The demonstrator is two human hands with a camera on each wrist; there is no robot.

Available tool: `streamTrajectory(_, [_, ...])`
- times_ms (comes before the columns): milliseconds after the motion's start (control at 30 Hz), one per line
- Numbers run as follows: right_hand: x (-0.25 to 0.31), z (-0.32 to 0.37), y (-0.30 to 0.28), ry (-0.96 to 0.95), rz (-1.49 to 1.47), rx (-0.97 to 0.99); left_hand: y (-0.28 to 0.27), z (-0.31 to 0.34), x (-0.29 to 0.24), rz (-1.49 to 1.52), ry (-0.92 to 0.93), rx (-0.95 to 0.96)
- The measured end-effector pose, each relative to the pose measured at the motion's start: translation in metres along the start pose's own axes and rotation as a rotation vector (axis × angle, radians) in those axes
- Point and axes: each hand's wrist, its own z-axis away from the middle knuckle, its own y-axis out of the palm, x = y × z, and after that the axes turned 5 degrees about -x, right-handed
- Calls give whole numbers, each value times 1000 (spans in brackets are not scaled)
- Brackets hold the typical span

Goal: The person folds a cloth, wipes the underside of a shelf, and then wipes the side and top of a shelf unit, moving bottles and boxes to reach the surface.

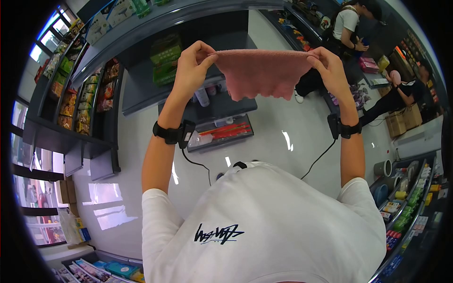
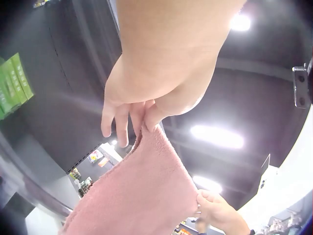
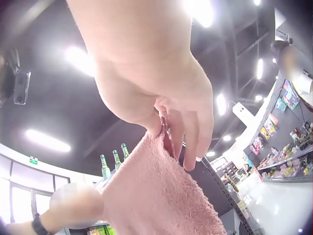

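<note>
A pink fluffy towel [image 1: 264, 73] hangs stretched between both hands, its top edge nearly straight and its lower edge wavy. The left hand [image 1: 192, 66] pinches one upper corner between thumb and fingers. At the opposite corner, the right hand [image 1: 329, 70] pinches the cloth the same way. In the left wrist view the towel [image 2: 142, 191] slopes down from the left hand [image 2: 156, 93], whose other fingers hang loosely. Seen from the right wrist, the towel [image 3: 156, 191] drops below the right hand [image 3: 161, 93], with a fold gathered at the pinch.
Ahead stands a dark shelf unit [image 1: 141, 96] with green boxes [image 1: 166, 59] on it and a low bin of red items [image 1: 226, 132]. Snack racks [image 1: 85, 101] line the left side. Two people [image 1: 347, 28] are at the right, near cardboard boxes [image 1: 403, 120]. Glossy floor [image 1: 278, 137] lies below.
</note>
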Motion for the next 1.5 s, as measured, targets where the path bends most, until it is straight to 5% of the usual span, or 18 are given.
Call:
streamTrajectory(33, [-4, 0, 0, 115, -79, 39, 1, 0, 1, 40, 19, 19])
streamTrajectory(233, [-2, 6, 8, 126, -260, 68, 4, -2, 6, 104, 5, -20])
streamTrajectory(600, [-14, 26, 29, 252, -289, 215, -9, 15, 36, 175, -170, 83])
streamTrajectory(800, [-37, -18, 55, 256, -181, 236, -27, -26, 68, 131, -156, 89])
streamTrajectory(933, [-59, -92, 84, 218, -347, 139, -44, -88, 77, 94, -165, -12])
streamTrajectory(1067, [-63, -129, 110, 3, -463, -69, -32, -108, 70, 384, 75, -301])
streamTrajectory(1167, [-87, -118, 127, -75, -439, -73, -24, -83, 73, 356, 153, -461])
streamTrajectory(1233, [-109, -96, 135, -101, -209, -44, -20, -56, 100, 54, 59, -368])
streamTrajectory(1400, [-157, -19, 153, -151, 6, 27, -2, 20, 137, 138, -93, -242])
streamTrajectory(1500, [-140, 2, 144, -139, -26, 64, 7, 50, 138, 59, -128, -256])
